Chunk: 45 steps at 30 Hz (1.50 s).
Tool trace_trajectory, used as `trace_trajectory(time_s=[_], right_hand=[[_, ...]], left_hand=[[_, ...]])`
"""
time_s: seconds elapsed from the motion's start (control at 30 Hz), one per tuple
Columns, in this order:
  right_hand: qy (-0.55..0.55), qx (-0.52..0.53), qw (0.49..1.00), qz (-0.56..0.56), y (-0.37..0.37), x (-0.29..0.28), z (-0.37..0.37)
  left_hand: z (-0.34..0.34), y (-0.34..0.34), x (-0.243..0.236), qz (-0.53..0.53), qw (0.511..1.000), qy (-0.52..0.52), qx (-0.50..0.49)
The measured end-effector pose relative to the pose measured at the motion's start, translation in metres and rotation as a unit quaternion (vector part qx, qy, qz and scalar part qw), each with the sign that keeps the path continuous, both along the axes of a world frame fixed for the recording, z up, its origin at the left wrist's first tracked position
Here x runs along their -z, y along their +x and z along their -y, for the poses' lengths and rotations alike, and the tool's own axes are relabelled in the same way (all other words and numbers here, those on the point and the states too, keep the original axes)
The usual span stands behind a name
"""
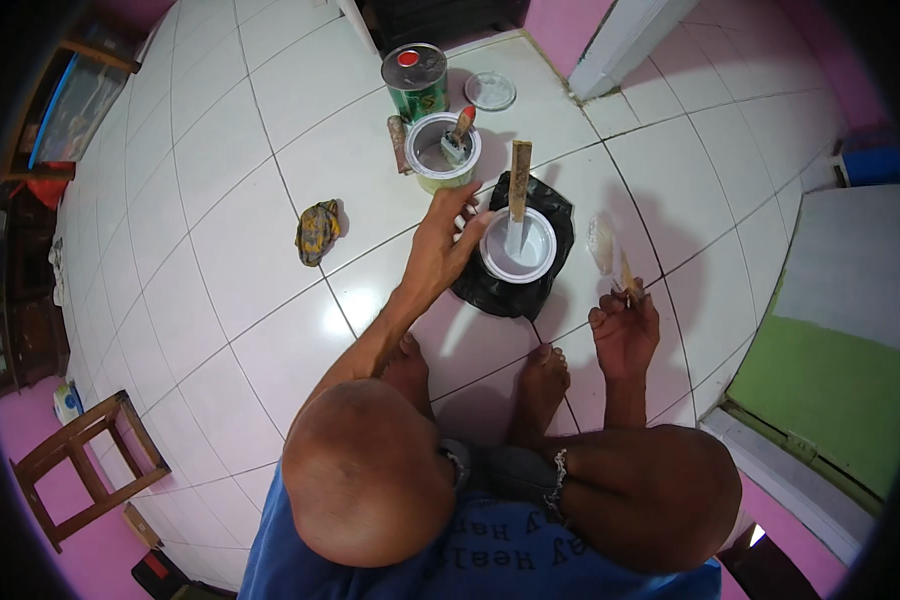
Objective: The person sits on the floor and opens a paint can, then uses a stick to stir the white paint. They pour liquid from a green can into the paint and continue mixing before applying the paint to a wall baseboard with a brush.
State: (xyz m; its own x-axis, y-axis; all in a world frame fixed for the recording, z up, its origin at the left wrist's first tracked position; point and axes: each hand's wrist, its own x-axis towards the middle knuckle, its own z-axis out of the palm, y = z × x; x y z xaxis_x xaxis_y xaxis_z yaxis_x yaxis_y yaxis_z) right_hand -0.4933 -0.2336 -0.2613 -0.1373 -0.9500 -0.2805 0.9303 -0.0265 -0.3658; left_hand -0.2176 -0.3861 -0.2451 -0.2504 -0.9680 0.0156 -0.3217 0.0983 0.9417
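Note:
My left hand reaches forward and rests its fingers on the rim of a white paint tub that stands on a black plastic bag. A flat wooden stir stick stands in the white paint. My right hand is closed on the handle of a paintbrush, whose pale bristles point away from me just right of the bag. I am squatting, with both bare feet right behind the tub.
Farther off stand a pale green tub with a red-handled brush in it, a green metal can and a round lid. A crumpled rag lies left. A wooden stool is lower left; a green board right.

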Motion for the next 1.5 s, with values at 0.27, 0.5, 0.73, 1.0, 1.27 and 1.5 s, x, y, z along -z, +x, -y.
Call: trace_trajectory(time_s=[0.27,0.5,0.73,1.0,1.27,1.5], right_hand=[[0.038,0.016,0.996,-0.079,0.007,-0.006,0.009],[0.073,0.056,0.975,-0.202,0.010,-0.011,0.004],[0.053,0.066,0.956,-0.281,0.022,-0.013,0.010],[0.077,0.098,0.941,-0.315,0.013,-0.020,0.008],[0.104,0.078,0.923,-0.361,0.024,-0.012,0.015],[0.049,0.017,0.912,-0.407,0.033,-0.028,0.036]], left_hand=[[0.078,-0.038,-0.025,0.055,0.988,0.000,0.142],[0.047,-0.029,-0.059,-0.004,0.988,-0.078,0.131],[0.018,-0.009,-0.079,-0.019,0.992,-0.106,0.069],[0.020,-0.003,-0.075,-0.084,0.991,-0.104,-0.002],[0.021,0.012,-0.077,-0.099,0.993,-0.040,-0.058],[0.023,0.005,-0.088,-0.097,0.993,-0.020,-0.069]])
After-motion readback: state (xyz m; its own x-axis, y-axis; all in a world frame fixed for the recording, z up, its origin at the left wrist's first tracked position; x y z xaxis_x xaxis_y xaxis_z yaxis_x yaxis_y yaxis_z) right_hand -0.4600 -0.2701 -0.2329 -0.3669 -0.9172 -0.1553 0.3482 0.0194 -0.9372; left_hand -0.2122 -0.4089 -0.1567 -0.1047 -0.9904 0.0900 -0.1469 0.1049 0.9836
